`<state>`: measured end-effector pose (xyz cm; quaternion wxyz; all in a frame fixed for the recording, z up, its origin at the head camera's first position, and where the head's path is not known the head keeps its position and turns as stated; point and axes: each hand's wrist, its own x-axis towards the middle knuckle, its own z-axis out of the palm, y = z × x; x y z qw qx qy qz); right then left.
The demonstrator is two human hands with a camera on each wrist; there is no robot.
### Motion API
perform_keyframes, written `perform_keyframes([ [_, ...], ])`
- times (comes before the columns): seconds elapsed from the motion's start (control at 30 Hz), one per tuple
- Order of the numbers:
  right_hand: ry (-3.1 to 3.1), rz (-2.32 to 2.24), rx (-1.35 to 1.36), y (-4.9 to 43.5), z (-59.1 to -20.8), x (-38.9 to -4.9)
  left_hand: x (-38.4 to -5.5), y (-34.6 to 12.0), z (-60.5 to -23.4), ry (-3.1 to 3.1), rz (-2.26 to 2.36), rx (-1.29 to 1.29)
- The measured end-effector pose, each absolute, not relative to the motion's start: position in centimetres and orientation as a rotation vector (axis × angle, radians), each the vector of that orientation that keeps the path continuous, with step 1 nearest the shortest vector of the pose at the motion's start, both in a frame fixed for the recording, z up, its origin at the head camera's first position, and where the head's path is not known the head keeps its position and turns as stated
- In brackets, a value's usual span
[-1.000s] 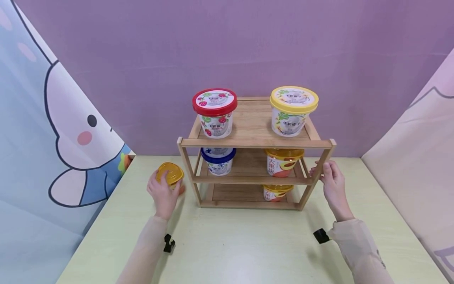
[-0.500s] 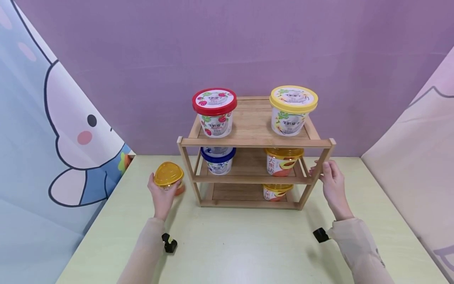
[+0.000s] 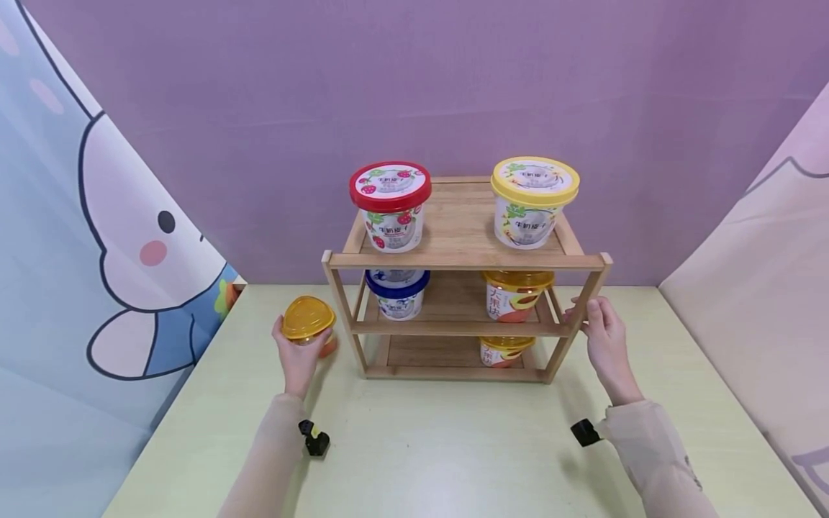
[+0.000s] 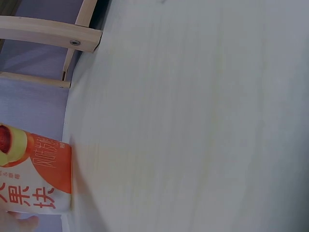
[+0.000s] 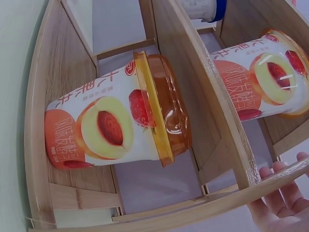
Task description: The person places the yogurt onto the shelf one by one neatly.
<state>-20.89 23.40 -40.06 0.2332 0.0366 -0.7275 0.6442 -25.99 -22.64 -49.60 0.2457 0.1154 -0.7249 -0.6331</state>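
Note:
At the left of the table, my left hand [image 3: 299,360] grips a fruit cup [image 3: 307,318] with a clear amber lid. The left wrist view shows the white and orange side of this cup [image 4: 36,169], its base right at the tabletop, with a fingertip [image 4: 26,223] beside it. A three-tier wooden rack [image 3: 476,262] stands in the middle. My right hand [image 3: 607,345] holds the rack's right front post, its fingers [image 5: 289,195] curled behind the wood in the right wrist view. Two similar fruit cups sit on the rack's right side: a middle-tier cup [image 3: 518,296] and a bottom-tier cup [image 3: 505,352].
On the top tier stand a red-lidded tub [image 3: 391,208] and a yellow-lidded tub [image 3: 534,203]. A blue-lidded tub [image 3: 398,295] is on the middle tier at left. Purple cloth [image 3: 259,144] hangs behind the pale table [image 3: 421,446], with printed curtains at both sides.
My left fingers have slid from the top of the lid down to the cup's side, and the lid has turned a little. My right hand stays at the rack post.

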Motion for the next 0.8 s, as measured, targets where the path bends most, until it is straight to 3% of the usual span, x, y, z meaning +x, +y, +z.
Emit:
perform_keyframes([
  [0.8, -2.005, 1.76, 0.154, 23.39, -40.06, -20.79, -25.94, -22.74, -49.86, -2.017, -1.655, 0.249],
])
